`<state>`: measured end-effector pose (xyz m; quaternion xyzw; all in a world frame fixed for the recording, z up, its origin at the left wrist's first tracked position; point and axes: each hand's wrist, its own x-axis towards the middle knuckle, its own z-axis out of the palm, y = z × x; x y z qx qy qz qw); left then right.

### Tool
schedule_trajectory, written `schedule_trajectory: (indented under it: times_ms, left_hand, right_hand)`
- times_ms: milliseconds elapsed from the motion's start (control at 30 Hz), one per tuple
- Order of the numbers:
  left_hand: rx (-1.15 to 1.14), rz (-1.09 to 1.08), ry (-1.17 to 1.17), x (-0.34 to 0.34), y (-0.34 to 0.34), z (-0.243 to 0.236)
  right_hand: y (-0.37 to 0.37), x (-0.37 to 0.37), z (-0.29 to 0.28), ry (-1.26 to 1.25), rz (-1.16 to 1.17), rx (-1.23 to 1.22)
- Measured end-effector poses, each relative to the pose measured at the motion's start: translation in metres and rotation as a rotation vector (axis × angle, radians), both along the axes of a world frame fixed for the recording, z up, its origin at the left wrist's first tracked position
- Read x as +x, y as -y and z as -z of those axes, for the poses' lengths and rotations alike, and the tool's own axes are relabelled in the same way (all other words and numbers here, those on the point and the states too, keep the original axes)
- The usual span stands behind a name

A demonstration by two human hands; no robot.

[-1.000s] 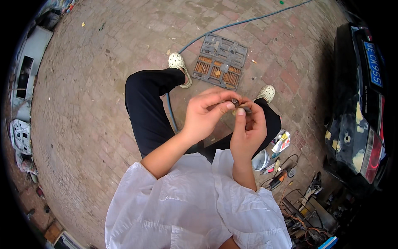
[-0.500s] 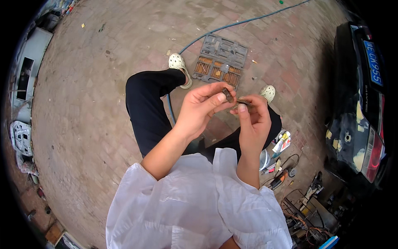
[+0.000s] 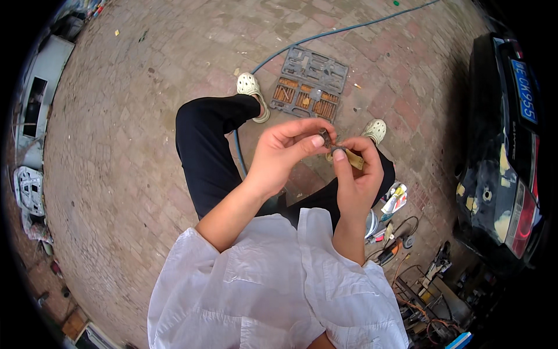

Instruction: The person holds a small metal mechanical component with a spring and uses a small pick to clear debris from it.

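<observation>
Above my lap, both hands are close together at small dark metal parts. My left hand (image 3: 285, 154) pinches a short, rusty dark piece (image 3: 325, 137) between thumb and fingertips. My right hand (image 3: 358, 168) grips another small dark piece at its thumb tip, along with a yellowish-tan cloth or paper (image 3: 354, 157) that shows between its fingers. Whether the two metal parts touch, I cannot tell. Beyond my hands an open grey plastic case (image 3: 314, 67) lies on the paving, its lower half holding rows of orange-brown, rusty-looking pieces.
A blue hose (image 3: 349, 28) crosses the brick paving (image 3: 116, 145). A black car's patched rear (image 3: 485, 192) stands at right, with power tools and cables (image 3: 392, 250), a white bucket (image 3: 370, 224) and metal clutter below it. Metal panels (image 3: 29, 192) line the left edge.
My hands have shifted slightly up and to the right since a second ago. The metal pieces are turned differently, and more of the tan cloth or paper shows in my right hand.
</observation>
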<state>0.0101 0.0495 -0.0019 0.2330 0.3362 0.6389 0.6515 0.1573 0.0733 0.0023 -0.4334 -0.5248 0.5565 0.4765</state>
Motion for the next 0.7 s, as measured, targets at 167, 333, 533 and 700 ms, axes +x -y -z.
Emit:
schedule_trajectory:
  times_ms: [167, 333, 533, 700]
  left_hand:
    - [0.041, -0.005, -0.18, 0.002, 0.001, -0.001]
    - [0.045, -0.027, -0.18, 0.003, 0.001, -0.001]
    - [0.038, -0.042, -0.216, 0.004, 0.001, -0.001]
    - [0.038, -0.068, -0.261, 0.004, 0.003, -0.002]
  right_hand:
    - [-0.003, -0.003, -0.002, 0.236, 0.093, 0.251]
    - [-0.002, -0.003, -0.005, 0.35, 0.079, 0.373]
    - [0.0, -0.003, -0.006, 0.374, 0.076, 0.342]
    - [-0.002, -0.004, -0.008, 0.402, 0.083, 0.424]
